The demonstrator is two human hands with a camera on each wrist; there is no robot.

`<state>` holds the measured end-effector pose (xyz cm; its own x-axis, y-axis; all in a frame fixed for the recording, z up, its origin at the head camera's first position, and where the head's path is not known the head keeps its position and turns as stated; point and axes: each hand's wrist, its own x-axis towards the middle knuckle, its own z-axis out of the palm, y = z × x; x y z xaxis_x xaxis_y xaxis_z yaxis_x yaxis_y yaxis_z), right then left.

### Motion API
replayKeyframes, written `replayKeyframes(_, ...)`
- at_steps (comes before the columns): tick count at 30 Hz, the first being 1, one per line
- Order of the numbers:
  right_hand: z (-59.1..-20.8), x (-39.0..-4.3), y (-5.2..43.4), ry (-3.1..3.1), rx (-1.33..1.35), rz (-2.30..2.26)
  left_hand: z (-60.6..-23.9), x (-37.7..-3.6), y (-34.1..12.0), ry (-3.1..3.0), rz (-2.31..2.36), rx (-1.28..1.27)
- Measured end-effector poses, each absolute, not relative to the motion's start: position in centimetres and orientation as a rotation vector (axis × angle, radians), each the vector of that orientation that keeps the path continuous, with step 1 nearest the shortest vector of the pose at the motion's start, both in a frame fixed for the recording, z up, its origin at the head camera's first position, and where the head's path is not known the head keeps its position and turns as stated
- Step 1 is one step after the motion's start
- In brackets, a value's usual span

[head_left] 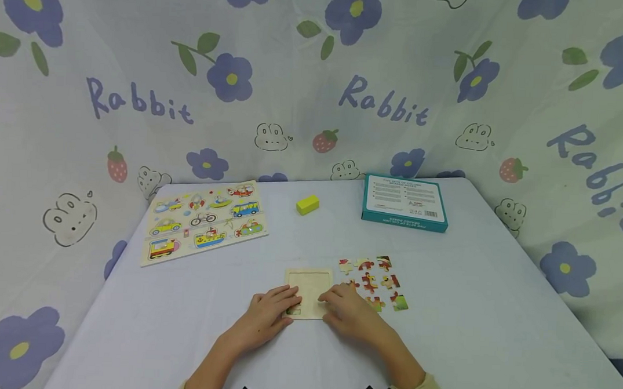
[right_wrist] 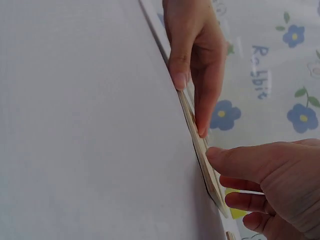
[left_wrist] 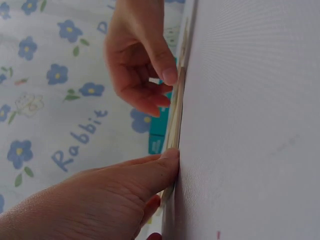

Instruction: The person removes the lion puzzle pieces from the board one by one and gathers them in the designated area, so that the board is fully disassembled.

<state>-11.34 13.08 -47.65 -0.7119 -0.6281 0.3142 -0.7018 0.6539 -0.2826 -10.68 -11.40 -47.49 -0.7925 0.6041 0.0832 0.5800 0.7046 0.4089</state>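
A square wooden puzzle tray [head_left: 310, 281] lies on the table with a raised rim. One green-tinted jigsaw piece [head_left: 293, 311] sits in its near left corner. My left hand [head_left: 269, 315] holds the tray's left side, thumb at the near edge and fingers lying over the board. Above the tray's right side hovers my right hand [head_left: 354, 313], its fingers loosely bent and thumb apart; in the left wrist view that right hand [left_wrist: 142, 57] shows nothing between its fingers. Several loose jigsaw pieces [head_left: 370, 283] lie in rows right of the tray, some partly hidden by the right hand.
A vehicle picture board [head_left: 206, 220] lies at the back left. At the back middle is a yellow block [head_left: 308, 205], and a teal and white box [head_left: 405, 203] lies at the back right. A patterned curtain [head_left: 295, 78] hangs behind the white-covered table [head_left: 493, 341].
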Motion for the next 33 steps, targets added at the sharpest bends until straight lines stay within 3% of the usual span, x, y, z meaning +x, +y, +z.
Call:
replayKeyframes(9,-47.8,-10.9,11.9,-2.643,1.184,0.588,-47.8,-10.6,-11.4,2.886,0.693,1.036)
replayKeyframes(21,-48.0,-10.4,9.7,-2.734,1.008,0.583,-47.4,-10.5,-11.5,2.856,0.696,0.98)
replayKeyframes(33,-48.9,-10.5,8.7,-2.608,1.051,0.391,-47.6,-10.6,-11.5,2.867,0.707,0.986)
